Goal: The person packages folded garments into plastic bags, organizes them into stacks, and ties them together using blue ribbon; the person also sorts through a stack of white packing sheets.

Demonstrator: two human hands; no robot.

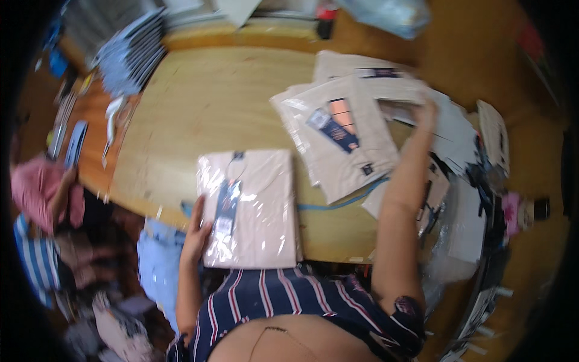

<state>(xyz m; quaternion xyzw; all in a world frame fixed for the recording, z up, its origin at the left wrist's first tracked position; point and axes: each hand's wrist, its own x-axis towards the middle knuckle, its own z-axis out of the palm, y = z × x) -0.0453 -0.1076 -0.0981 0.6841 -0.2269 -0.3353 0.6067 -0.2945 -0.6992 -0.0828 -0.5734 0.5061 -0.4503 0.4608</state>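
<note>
L hand (195,234) part-open, touching pkgd garment (259,208)

Navy tag (227,208), on bagged garment (265,211), print unreadable

Stacked blue garments (134,51); dark bottle (325,25) near a bluish bag (392,15); co-worker (43,192) in pink.

A garment workshop, by its bagged beige garments (259,208), broad worktable (199,102) and stacked blue clothes (134,55).
</note>
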